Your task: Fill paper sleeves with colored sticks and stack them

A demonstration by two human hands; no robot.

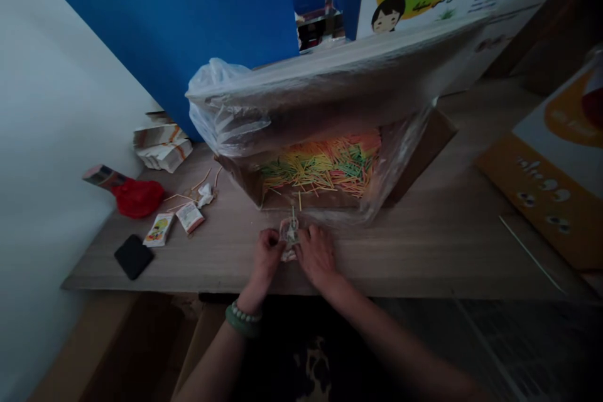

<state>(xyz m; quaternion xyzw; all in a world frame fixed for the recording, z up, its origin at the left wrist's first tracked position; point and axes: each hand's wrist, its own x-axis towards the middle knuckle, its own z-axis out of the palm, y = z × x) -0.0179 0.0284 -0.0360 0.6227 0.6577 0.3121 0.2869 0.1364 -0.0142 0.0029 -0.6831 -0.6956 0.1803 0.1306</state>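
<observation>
Near the table's front edge, my left hand pinches the left side of a small pale, pinkish packet. My right hand has its fingers curled on the packet's right side. Printing on the packet is too small to read. One thin pale stick points out from its far end. Just beyond stands an open cardboard box lined with clear plastic, filled with thin coloured sticks in yellow, green, orange and pink. A lone yellow stick lies at the box's near edge.
On the left lie two small printed packets, loose sticks, crumpled white paper, a red bag, a dark square object and a stack of flat packets. Printed cartons stand at right. Blue panel behind.
</observation>
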